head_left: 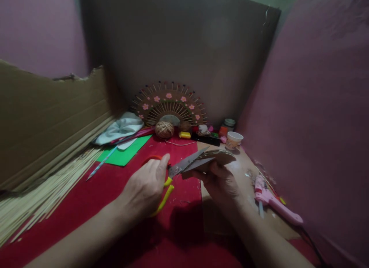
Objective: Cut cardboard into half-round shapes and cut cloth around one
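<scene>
My left hand is closed round the red and yellow handles of a pair of scissors. The blades are parted and point up to the right, lying across the edge of a brown cardboard piece with a curved outline. My right hand grips that cardboard from below, thumb and fingers pressed on it. Part of the cardboard is hidden behind the blades and the fingers. Both hands are held above the red work surface.
A decorated fan stands at the back, behind a twine ball. Thin sticks, green paper and a pencil lie left. Right are a paper cup and a pink glue gun with a cord. Walls enclose the sides.
</scene>
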{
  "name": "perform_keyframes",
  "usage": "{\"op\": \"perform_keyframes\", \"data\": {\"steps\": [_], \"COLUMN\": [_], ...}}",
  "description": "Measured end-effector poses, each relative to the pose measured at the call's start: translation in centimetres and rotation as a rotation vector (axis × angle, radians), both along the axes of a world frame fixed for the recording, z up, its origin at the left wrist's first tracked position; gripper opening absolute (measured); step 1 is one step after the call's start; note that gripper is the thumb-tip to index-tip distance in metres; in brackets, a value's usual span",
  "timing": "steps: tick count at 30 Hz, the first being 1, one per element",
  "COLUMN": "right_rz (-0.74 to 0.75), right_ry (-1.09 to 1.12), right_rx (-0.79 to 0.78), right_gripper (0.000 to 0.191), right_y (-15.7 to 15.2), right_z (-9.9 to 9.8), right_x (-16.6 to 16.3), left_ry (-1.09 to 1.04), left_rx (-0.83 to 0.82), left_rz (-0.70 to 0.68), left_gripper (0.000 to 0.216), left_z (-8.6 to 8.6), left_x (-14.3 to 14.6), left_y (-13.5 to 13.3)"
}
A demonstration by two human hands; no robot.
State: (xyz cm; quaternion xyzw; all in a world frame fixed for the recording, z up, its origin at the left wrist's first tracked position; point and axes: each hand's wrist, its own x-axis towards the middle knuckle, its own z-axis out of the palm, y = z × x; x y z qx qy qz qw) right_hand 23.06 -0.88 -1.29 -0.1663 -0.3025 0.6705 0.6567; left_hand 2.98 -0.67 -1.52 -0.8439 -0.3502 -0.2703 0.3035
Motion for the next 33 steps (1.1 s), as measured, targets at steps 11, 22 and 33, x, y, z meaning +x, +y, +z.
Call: {"op": "perform_keyframes", "data": {"steps": [11, 22, 33], "right_rz": [-0.042, -0.045, 0.028], "right_ry": [0.002, -0.023, 0.0], "right_rx": [-0.075, -0.109, -0.102], "right_gripper": [0.024, 0.027, 0.025], "right_y": [0.2, 0.1, -0.2], "right_z": [-0.5, -0.2, -0.3], "right_x": [-0.3, -0.5, -0.8], "left_ry": [0.077, 0.07, 0.118], "left_rx": [0.046, -0.017, 0.028], "left_rz": [0.032, 0.012, 0.068], "left_gripper": [0.041, 0.039, 0.039], "left_z": [-0.4, -0.7, 0.5], "left_x": [-1.1, -2.0, -1.7], "left_y": [0.5, 0.6, -1.1]}}
